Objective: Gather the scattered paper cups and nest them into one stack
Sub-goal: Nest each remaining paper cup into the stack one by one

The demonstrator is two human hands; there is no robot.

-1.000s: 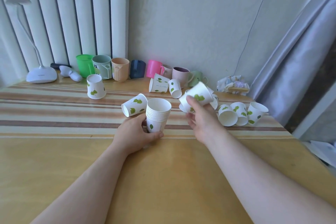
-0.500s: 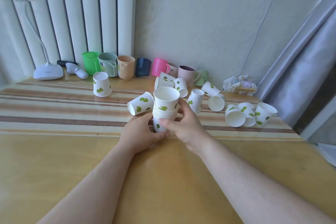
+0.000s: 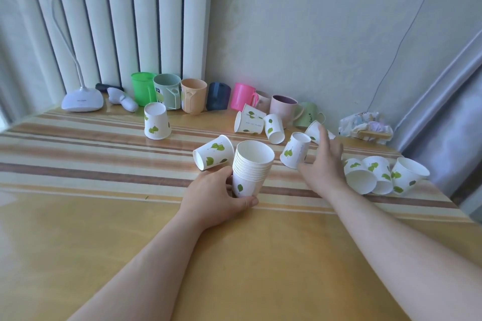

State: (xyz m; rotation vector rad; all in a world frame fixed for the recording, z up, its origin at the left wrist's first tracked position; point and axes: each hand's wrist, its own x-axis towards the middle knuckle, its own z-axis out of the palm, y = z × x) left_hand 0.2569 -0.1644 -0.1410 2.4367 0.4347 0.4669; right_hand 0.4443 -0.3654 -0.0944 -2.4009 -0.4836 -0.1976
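Approx half done: left hand grips stack; right hand open, empty, reaching for a cup at 2 o'clock. Approx ten loose cups left.

Left hand curled; right hand reaching, fingers spread.

Stack stands upright on the table, the left hand wrapped round its base from the left. Just left of the stack lies a tipped cup; farther left and behind, an upturned cup. Right of the stack, another upturned cup, with the right hand spread just beside it. Behind the stack, two cups lie before the row of mugs along the wall. Far right of the stack, three cups lie together.
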